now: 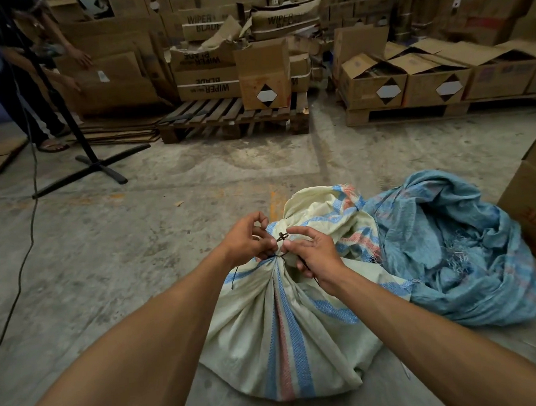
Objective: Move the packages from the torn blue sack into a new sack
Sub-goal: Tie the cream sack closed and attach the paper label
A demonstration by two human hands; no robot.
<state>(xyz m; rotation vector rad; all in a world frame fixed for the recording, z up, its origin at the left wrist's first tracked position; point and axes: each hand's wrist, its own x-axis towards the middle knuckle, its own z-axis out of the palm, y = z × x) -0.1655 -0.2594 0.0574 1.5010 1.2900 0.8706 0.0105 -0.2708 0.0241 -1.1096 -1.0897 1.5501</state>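
Head view: the new sack (pixel 286 321), cream with blue and red stripes, sits full under both hands, neck bunched. Left hand (pixel 247 240) and right hand (pixel 313 251) each pinch the dark cord (pixel 280 238) at the neck, tying. The torn blue sack (pixel 458 254) lies slack just right of the right hand. Transfer looks done; only the knot remains.

"WIPER BLADE" — cardboard boxes (pixel 204 26), some upside-down

The cream sack (pixel 286 321) is showing blue and faded red woven stripes, a black cord (pixel 280 238) binding its neck. At three o'clock from it, the torn sack (pixel 461 253) is lying pale blue. Brown cartons (pixel 263 74) at twelve o'clock are wearing black-and-white diamonds.
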